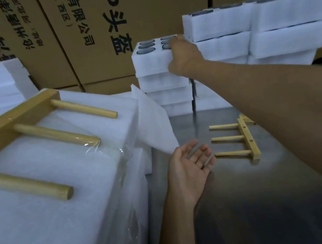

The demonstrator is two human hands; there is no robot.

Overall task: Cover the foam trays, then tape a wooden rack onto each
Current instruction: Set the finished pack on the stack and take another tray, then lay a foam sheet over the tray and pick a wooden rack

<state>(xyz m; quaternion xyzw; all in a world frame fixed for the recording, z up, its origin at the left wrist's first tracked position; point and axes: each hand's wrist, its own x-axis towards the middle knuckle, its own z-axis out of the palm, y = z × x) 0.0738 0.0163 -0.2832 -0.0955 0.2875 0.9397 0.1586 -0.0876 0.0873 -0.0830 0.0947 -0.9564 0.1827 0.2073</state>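
Nearest, a taped pale wooden three-peg rack [30, 129] is lying on a covered white foam tray [52, 202]. Left hand [190, 167] is hovering palm-up, grip apart, above the steel counter [253, 202]. Farther off, right hand [185, 59] is clamping the uncovered white foam tray [152, 60] topping its stack, straight ahead.

Matt white foam trays [159, 63] are looking soft; wooden racks [243, 140] smooth; the metal worktop [253, 202] is gleaming dully; cardboard boxes [86, 28] matt; tape [96, 146] glossy.
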